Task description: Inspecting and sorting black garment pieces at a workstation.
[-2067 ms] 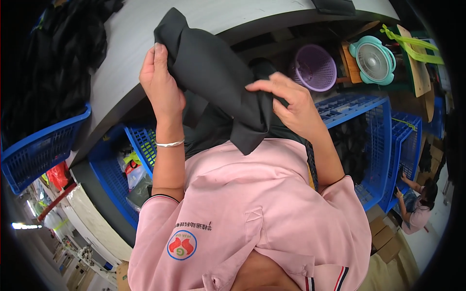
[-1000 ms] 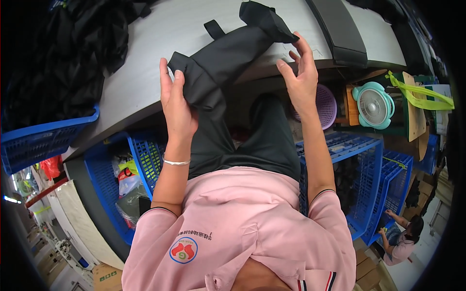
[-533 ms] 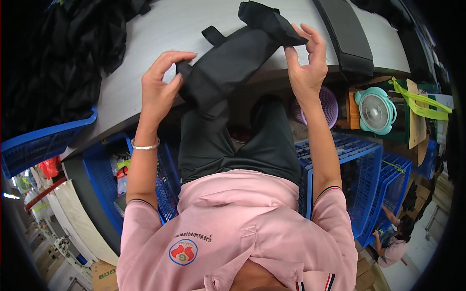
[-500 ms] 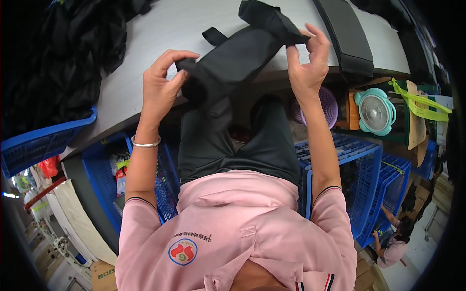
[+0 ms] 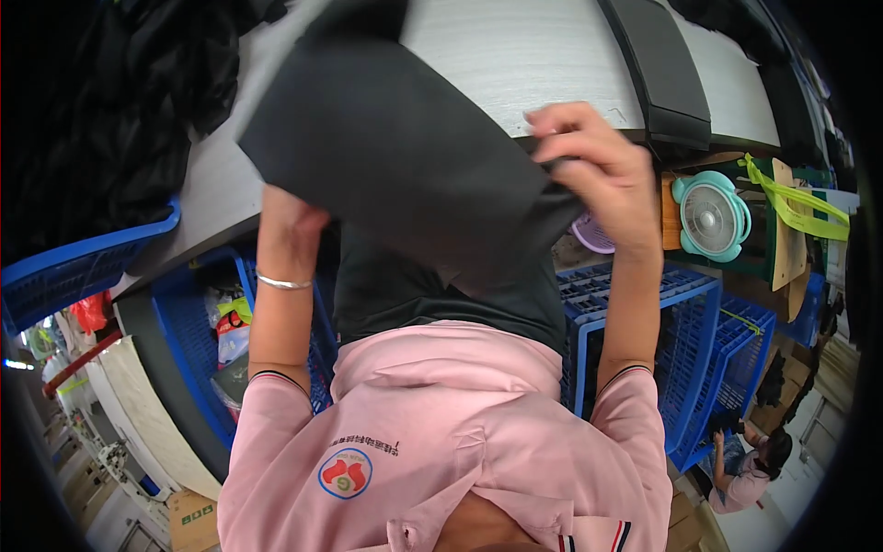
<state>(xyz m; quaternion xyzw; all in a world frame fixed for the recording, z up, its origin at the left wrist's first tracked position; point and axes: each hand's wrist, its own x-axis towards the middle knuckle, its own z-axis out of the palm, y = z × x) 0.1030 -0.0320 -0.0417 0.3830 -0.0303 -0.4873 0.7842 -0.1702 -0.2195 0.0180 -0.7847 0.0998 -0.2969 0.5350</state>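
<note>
A black fabric piece (image 5: 395, 147), blurred by motion, stretches between my two hands above my lap and the table's near edge. Its broad flat side faces up, and one end reaches away over the table. My right hand (image 5: 607, 179) pinches its right end with bent fingers. At the lower left edge, my left hand (image 5: 292, 221) is partly covered by the cloth; the fingers that show are curled in against it, and the tips are hidden.
The pale table (image 5: 497, 55) bears a heap of black cloth (image 5: 110, 110) at left and a dark flat panel (image 5: 667, 78) at right. Blue crates (image 5: 644, 313) flank my legs. A blue basket (image 5: 92, 262), a turquoise fan (image 5: 710, 216) and a purple basket (image 5: 593, 234) are near. Another person (image 5: 750, 469) works at far right.
The black fabric piece has been turned and opened out, its broad side now up and more to the left. My right hand has come down nearer me; my left hand has dropped under the cloth's edge.
</note>
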